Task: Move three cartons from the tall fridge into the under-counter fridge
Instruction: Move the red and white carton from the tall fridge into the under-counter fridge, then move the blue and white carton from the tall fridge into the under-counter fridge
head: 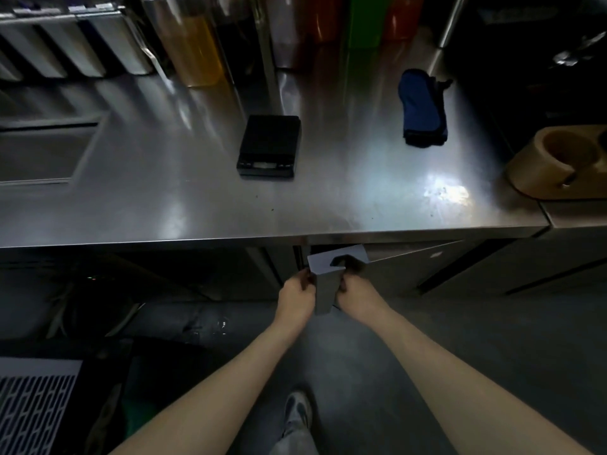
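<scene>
Left hand and right hand grip carton below steel counter.

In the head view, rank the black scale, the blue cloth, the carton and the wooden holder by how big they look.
1. Wooden holder, though the frame edge cuts it off.
2. Black scale.
3. Blue cloth and the carton held by the left hand and right hand look alike; the carton is nearer, so unranked.

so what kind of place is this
Probably a cafe or drinks bar work area: a stainless steel counter with fridge doors under it, a small black scale, and tall bottles along the back.
</scene>
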Action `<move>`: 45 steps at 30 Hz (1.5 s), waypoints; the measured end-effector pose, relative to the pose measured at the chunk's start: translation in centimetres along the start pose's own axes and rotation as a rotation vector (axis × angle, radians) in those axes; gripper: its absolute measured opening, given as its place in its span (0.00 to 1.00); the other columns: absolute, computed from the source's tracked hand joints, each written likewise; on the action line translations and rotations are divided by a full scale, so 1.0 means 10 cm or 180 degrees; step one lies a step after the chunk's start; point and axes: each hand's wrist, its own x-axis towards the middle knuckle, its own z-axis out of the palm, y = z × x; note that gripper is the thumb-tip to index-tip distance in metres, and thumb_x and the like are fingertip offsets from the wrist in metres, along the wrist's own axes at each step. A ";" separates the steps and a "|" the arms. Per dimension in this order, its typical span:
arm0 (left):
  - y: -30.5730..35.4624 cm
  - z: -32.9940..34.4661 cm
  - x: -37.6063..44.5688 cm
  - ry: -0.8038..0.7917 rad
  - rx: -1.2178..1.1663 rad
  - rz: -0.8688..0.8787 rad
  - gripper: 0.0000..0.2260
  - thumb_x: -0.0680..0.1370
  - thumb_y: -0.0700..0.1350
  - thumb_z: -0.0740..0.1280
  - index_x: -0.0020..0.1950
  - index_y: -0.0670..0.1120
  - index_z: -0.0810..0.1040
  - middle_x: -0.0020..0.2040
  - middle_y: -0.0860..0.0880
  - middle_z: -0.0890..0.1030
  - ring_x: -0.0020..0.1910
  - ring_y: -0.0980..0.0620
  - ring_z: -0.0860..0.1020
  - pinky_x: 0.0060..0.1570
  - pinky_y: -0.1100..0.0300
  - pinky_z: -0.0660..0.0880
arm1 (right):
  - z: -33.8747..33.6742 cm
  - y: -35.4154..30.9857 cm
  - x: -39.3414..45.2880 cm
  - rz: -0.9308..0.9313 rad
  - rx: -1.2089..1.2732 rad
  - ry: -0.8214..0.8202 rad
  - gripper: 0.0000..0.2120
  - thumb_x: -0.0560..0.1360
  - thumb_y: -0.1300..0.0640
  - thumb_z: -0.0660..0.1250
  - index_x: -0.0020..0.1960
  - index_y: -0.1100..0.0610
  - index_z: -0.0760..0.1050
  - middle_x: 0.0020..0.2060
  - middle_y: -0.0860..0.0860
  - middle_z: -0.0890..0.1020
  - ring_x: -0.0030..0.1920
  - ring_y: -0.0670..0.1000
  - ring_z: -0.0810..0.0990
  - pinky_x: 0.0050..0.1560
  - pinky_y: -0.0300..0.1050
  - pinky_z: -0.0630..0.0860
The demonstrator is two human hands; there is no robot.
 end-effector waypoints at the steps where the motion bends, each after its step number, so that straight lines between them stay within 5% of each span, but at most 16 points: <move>1: 0.00 -0.01 0.05 0.0002 0.0016 0.0021 0.13 0.81 0.36 0.62 0.61 0.44 0.82 0.53 0.45 0.84 0.57 0.43 0.81 0.48 0.61 0.71 | 0.01 -0.02 0.05 -0.0016 -0.0022 -0.0002 0.15 0.80 0.60 0.62 0.66 0.61 0.74 0.63 0.61 0.79 0.60 0.61 0.79 0.61 0.53 0.78; 4: 0.02 -0.04 0.19 0.0020 0.0041 0.0125 0.09 0.82 0.38 0.63 0.56 0.42 0.82 0.52 0.44 0.86 0.54 0.42 0.83 0.46 0.58 0.74 | 0.03 -0.06 0.20 -0.0010 -0.0036 0.0026 0.18 0.81 0.61 0.62 0.70 0.62 0.69 0.68 0.62 0.74 0.63 0.62 0.77 0.62 0.53 0.76; 8: 0.07 -0.04 0.34 0.0084 -0.0037 0.0101 0.11 0.83 0.39 0.63 0.61 0.40 0.82 0.58 0.40 0.85 0.61 0.41 0.82 0.60 0.53 0.78 | 0.04 -0.12 0.36 0.0102 -0.0002 0.0044 0.25 0.83 0.61 0.60 0.76 0.65 0.58 0.75 0.64 0.65 0.69 0.63 0.73 0.64 0.51 0.72; 11: 0.09 -0.03 0.41 0.0097 0.0005 0.0083 0.11 0.82 0.37 0.63 0.62 0.41 0.82 0.60 0.40 0.85 0.62 0.41 0.81 0.57 0.58 0.74 | 0.06 -0.17 0.46 0.0193 0.0123 0.0046 0.26 0.82 0.61 0.61 0.77 0.65 0.57 0.77 0.63 0.63 0.72 0.62 0.70 0.66 0.52 0.70; 18: 0.12 0.02 0.52 0.0059 0.0364 0.0019 0.15 0.80 0.33 0.59 0.64 0.37 0.79 0.61 0.35 0.82 0.62 0.36 0.79 0.59 0.49 0.74 | 0.13 -0.25 0.58 0.0216 0.0188 0.0249 0.33 0.78 0.67 0.61 0.79 0.65 0.52 0.80 0.63 0.52 0.77 0.62 0.62 0.73 0.50 0.65; 25: 0.06 0.05 0.51 -0.0132 0.0209 0.0015 0.19 0.82 0.37 0.60 0.73 0.43 0.74 0.67 0.39 0.80 0.66 0.41 0.78 0.62 0.55 0.73 | 0.13 -0.24 0.61 0.0219 0.0202 0.0211 0.34 0.81 0.60 0.64 0.81 0.61 0.50 0.81 0.58 0.52 0.76 0.60 0.65 0.70 0.49 0.68; 34: 0.12 -0.16 0.32 -0.0033 -0.0057 0.0271 0.16 0.79 0.37 0.63 0.65 0.41 0.80 0.63 0.41 0.83 0.65 0.42 0.80 0.68 0.49 0.75 | 0.10 -0.28 0.38 0.0244 0.0155 0.0168 0.33 0.80 0.58 0.65 0.78 0.64 0.53 0.75 0.64 0.66 0.67 0.64 0.75 0.65 0.54 0.74; 38: 0.21 -0.30 0.13 0.0121 -0.0095 0.0228 0.17 0.79 0.34 0.61 0.67 0.41 0.80 0.64 0.42 0.83 0.66 0.44 0.79 0.65 0.58 0.74 | 0.04 -0.39 0.10 0.0054 0.0047 0.0124 0.35 0.82 0.55 0.63 0.81 0.62 0.49 0.76 0.64 0.66 0.68 0.65 0.74 0.65 0.53 0.74; 42: 0.33 -0.60 -0.24 0.0382 -0.0336 0.0086 0.19 0.81 0.32 0.60 0.70 0.40 0.77 0.64 0.40 0.83 0.65 0.42 0.80 0.70 0.48 0.74 | -0.08 -0.60 -0.31 -0.0463 0.0021 -0.0010 0.23 0.82 0.56 0.62 0.76 0.58 0.66 0.72 0.60 0.72 0.72 0.62 0.72 0.70 0.53 0.70; 45: 0.46 -0.94 -0.71 0.0519 -0.0582 0.0077 0.17 0.83 0.35 0.60 0.71 0.43 0.76 0.61 0.43 0.84 0.59 0.47 0.83 0.66 0.49 0.78 | -0.15 -0.83 -0.64 -0.0462 -0.0191 -0.0167 0.27 0.80 0.58 0.64 0.77 0.60 0.64 0.72 0.61 0.72 0.72 0.61 0.71 0.71 0.52 0.69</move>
